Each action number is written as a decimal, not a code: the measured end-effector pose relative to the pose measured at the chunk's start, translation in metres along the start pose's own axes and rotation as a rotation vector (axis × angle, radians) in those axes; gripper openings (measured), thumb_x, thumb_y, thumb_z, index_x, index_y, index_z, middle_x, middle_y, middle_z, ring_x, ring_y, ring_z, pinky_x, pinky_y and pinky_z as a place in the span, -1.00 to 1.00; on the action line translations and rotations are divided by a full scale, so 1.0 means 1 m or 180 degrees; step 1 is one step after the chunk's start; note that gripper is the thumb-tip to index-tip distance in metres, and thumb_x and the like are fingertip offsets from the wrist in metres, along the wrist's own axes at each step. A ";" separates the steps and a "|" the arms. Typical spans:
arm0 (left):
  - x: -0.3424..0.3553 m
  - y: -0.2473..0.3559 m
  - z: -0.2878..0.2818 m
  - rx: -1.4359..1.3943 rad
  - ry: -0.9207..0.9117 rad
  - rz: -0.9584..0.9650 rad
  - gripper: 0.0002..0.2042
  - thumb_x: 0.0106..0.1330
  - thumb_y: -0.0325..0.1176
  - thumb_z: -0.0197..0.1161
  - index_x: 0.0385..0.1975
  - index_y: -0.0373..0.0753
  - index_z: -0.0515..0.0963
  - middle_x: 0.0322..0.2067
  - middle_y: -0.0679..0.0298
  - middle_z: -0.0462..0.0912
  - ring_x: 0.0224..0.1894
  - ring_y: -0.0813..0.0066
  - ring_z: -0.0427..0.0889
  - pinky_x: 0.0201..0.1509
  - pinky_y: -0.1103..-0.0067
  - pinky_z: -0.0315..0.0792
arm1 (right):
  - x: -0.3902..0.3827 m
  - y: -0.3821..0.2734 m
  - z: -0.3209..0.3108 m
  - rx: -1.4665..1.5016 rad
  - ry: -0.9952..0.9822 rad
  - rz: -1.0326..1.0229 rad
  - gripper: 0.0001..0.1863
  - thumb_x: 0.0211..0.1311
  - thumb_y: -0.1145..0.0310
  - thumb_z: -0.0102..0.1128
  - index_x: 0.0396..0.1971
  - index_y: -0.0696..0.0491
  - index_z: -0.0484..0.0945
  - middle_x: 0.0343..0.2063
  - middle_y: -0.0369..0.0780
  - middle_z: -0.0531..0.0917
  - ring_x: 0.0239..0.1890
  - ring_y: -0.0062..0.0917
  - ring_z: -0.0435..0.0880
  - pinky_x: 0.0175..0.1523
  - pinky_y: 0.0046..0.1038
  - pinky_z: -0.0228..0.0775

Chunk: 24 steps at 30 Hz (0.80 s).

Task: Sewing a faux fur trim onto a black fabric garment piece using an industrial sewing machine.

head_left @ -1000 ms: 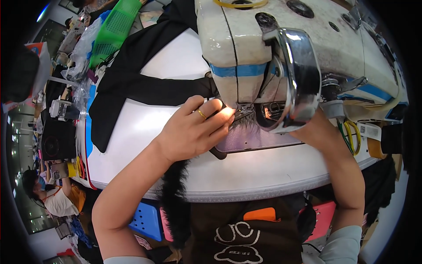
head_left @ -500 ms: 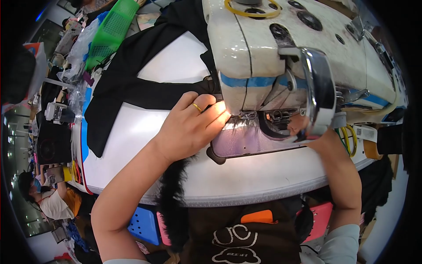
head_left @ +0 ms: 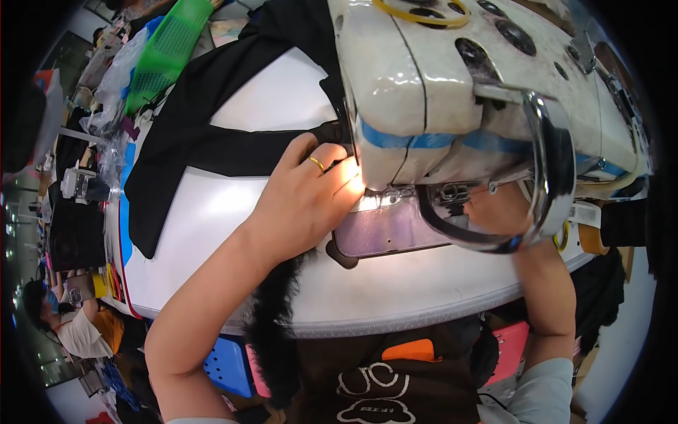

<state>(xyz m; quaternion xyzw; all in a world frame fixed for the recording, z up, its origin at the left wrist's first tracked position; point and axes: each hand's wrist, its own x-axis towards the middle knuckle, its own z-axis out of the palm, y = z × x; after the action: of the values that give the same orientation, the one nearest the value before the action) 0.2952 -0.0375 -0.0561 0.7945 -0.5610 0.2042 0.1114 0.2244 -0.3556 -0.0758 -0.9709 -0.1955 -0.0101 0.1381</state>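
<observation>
A white sewing machine (head_left: 395,85) with a blue stripe stands at the upper right, its lamp lighting the needle area. My left hand (head_left: 307,194), wearing a gold ring, has its fingers bent and pressed together left of the needle. It grips a black furry strip (head_left: 272,304), which hangs from under the palm over the table edge. A black garment (head_left: 247,148) lies beneath its fingertips and spreads away to the left. Behind a curved chrome bar (head_left: 558,169), my right hand (head_left: 498,208) is near the needle area; its fingers are partly hidden.
A purplish plate (head_left: 385,233) lies below the needle on the white table (head_left: 395,297). A green basket (head_left: 166,53) and plastic bags stand at the far left. Another person (head_left: 78,325) sits lower left. Blue (head_left: 227,364) and pink plastic show under the table edge.
My right hand has shifted behind the chrome bar, which appears farther right and lower. Fur wisps below the needle show less now. My left hand keeps nearly the same place.
</observation>
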 end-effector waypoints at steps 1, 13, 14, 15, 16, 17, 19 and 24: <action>0.004 0.002 -0.005 -0.0113 -0.0300 -0.0211 -0.85 0.05 -0.42 0.27 -0.35 -0.20 0.59 -0.20 0.36 0.60 0.00 0.33 0.53 0.20 0.26 0.41 | -0.001 0.004 0.001 -0.0008 -0.0008 -0.0002 -0.62 0.00 0.39 0.37 -0.09 0.00 0.72 -0.19 -0.04 0.74 -0.08 -0.13 0.73 0.02 -0.17 0.56; 0.008 0.008 0.015 -0.0892 0.0138 -0.1302 -0.89 0.12 -0.46 0.34 -0.38 -0.23 0.56 -0.15 0.31 0.50 0.12 0.24 0.51 0.47 -0.11 0.15 | 0.012 -0.032 0.018 -0.0373 0.0549 -0.0455 -0.75 0.25 0.29 0.21 -0.09 -0.12 0.70 -0.40 -0.18 0.73 -0.27 -0.22 0.75 -0.18 -0.19 0.57; 0.007 0.007 0.016 -0.0621 0.0114 -0.1258 -0.89 0.11 -0.46 0.35 -0.40 -0.22 0.55 -0.14 0.31 0.50 0.12 0.23 0.50 0.47 -0.12 0.15 | 0.015 -0.032 0.015 -0.0167 0.0610 -0.0800 -0.92 0.12 0.41 0.28 -0.48 0.09 0.62 -0.49 -0.14 0.63 -0.32 -0.19 0.67 -0.07 -0.19 0.50; 0.007 0.004 0.015 -0.0337 0.0086 -0.1216 -0.88 0.10 -0.45 0.36 -0.42 -0.22 0.55 -0.13 0.31 0.50 0.13 0.22 0.50 0.47 -0.13 0.14 | 0.016 -0.033 0.012 -0.0147 0.0635 -0.0791 -0.92 0.12 0.41 0.28 -0.48 0.09 0.62 -0.49 -0.14 0.63 -0.32 -0.19 0.67 -0.07 -0.19 0.50; 0.007 -0.001 0.011 -0.0075 0.0218 -0.1079 -0.89 0.05 -0.46 0.35 -0.46 -0.21 0.54 -0.11 0.30 0.55 0.15 0.21 0.50 0.46 -0.13 0.15 | 0.016 -0.034 0.010 -0.0069 0.0604 -0.0894 -0.92 0.12 0.42 0.27 -0.44 0.10 0.63 -0.41 -0.13 0.64 -0.26 -0.21 0.67 -0.06 -0.21 0.49; 0.007 -0.002 0.010 -0.0062 0.0196 -0.1055 -0.89 0.05 -0.46 0.35 -0.46 -0.21 0.54 -0.11 0.30 0.55 0.15 0.21 0.50 0.46 -0.13 0.15 | 0.015 -0.034 0.007 0.0008 0.0573 -0.0997 -0.90 0.12 0.42 0.25 -0.40 0.12 0.63 -0.33 -0.13 0.65 -0.19 -0.23 0.67 -0.06 -0.22 0.48; 0.002 -0.003 0.008 0.0390 0.0433 -0.0585 -0.91 0.03 -0.45 0.32 -0.48 -0.20 0.55 -0.09 0.30 0.59 0.18 0.21 0.50 0.45 -0.12 0.18 | 0.010 -0.035 0.001 0.0082 0.0650 -0.0988 -0.85 0.13 0.43 0.22 -0.28 0.08 0.66 -0.24 -0.19 0.64 -0.11 -0.30 0.64 -0.01 -0.27 0.48; -0.003 0.023 -0.010 0.0591 0.0280 0.0013 -0.82 0.04 -0.39 0.34 -0.33 -0.19 0.66 -0.22 0.33 0.65 0.15 0.28 0.53 0.36 0.20 0.44 | 0.006 -0.029 -0.022 -0.0404 0.0809 -0.1254 -0.97 0.16 0.39 0.22 -0.41 -0.01 0.56 -0.28 -0.24 0.58 -0.31 -0.33 0.69 -0.42 -0.24 0.55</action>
<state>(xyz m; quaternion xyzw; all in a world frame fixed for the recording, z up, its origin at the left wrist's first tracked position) 0.2705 -0.0391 -0.0499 0.7905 -0.5358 0.2901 0.0614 0.2196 -0.3341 -0.0464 -0.9117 -0.3611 -0.1712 0.0957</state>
